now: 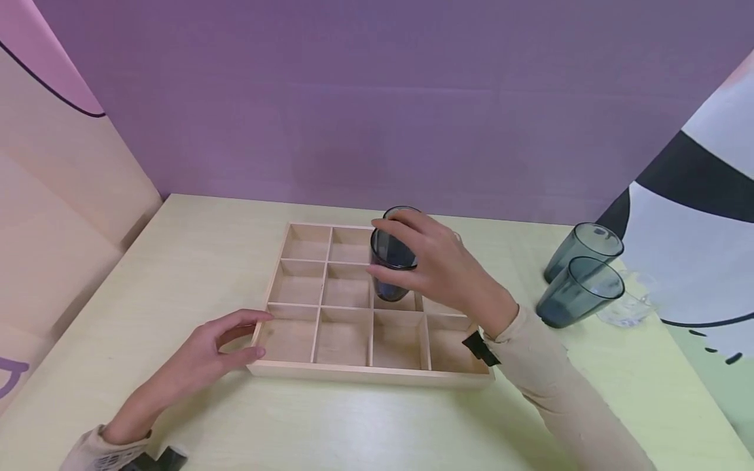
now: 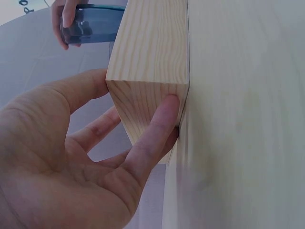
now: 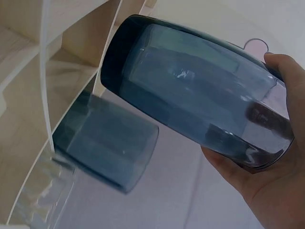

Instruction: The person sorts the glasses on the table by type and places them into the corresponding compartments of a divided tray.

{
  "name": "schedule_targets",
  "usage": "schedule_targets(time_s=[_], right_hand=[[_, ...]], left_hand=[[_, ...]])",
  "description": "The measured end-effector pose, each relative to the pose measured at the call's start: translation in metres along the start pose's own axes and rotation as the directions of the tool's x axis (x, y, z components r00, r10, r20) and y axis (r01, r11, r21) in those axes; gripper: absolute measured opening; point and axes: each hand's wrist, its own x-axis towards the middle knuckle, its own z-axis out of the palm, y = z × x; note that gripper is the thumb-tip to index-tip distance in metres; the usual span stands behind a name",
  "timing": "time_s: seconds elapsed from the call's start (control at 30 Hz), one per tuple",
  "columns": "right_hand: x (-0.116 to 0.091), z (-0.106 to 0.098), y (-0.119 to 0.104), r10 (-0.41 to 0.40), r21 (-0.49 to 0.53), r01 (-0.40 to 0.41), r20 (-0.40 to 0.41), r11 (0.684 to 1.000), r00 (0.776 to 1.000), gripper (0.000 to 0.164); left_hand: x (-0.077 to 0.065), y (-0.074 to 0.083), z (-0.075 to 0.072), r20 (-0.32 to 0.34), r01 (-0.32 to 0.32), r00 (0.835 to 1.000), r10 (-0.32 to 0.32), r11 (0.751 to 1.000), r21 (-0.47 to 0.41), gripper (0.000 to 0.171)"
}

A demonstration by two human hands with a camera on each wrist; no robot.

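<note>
Tumbler of blue-grey glass is held nearly upright by the right hand, its grip closed around the rim end with thumb and fingers on opposite sides. It is held over the middle row of a wooden compartment tray, third column from the left; whether its base is resting on anything cannot be told. In the head view, a second tumbler at the back row is mostly hidden behind the held one; by the right wrist camera far more of its side is shown, with a clear glass just beside it. The left hand is laid at the tray's front-left corner, its grip loosely spread and nothing clasped; only in the left wrist view is one finger seen pressed low on the outer wall, near the bench. Two more tumblers and clear glassware at the right are shown by the head camera alone.
</note>
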Motion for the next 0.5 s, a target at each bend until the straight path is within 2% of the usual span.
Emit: schedule_targets(time_s=[0.13, 0.3, 0.5], right_hand=[[0.008, 0.006, -0.003, 0.007, -0.021, -0.007, 0.015, 1.0, 1.0, 0.06], [0.014, 0.013, -0.005, 0.063, 0.028, -0.065, 0.051, 0.998, 0.997, 0.06], [0.02, 0.021, -0.005, 0.053, 0.042, -0.057, 0.088, 0.997, 0.995, 0.06]], left_hand=[[0.0, 0.002, -0.001, 0.004, -0.001, 1.0, 0.001, 1.0, -0.011, 0.046], [0.0, 0.003, -0.001, 0.005, 0.001, 1.0, -0.001, 1.0, -0.016, 0.046], [-0.001, 0.003, 0.0, 0.004, 0.002, 1.0, -0.002, 1.0, -0.014, 0.046]])
